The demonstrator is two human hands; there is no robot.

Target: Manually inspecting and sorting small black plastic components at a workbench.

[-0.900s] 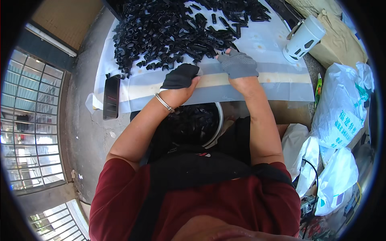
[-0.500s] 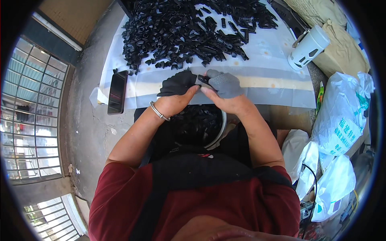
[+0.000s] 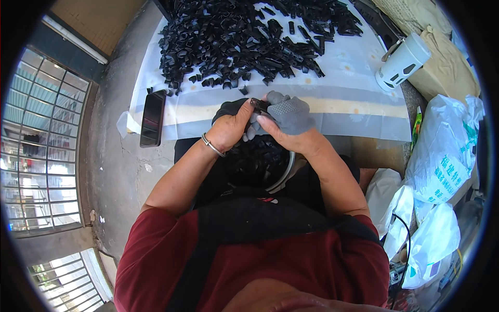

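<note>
My left hand point(image 3: 230, 124), in a black fingertip glove with a metal bangle at the wrist, and my right hand point(image 3: 286, 117), in a grey glove, meet above my lap. Together they pinch a small black plastic piece point(image 3: 258, 105) between their fingers. Below the hands a white-rimmed bowl point(image 3: 287, 174) on my lap holds many black pieces. Ahead lies a large heap of the same black pieces point(image 3: 249, 36) on a pale sheet point(image 3: 343, 99) covering the table.
A black phone point(image 3: 153, 118) lies at the sheet's left edge. A white mug point(image 3: 401, 61) stands on the right. White plastic bags point(image 3: 439, 161) crowd the right side. Concrete floor point(image 3: 112, 156) and a barred window point(image 3: 36, 135) are on the left.
Both hands drew back from the sheet's front edge toward my lap and came together, now holding a small black piece between them.
</note>
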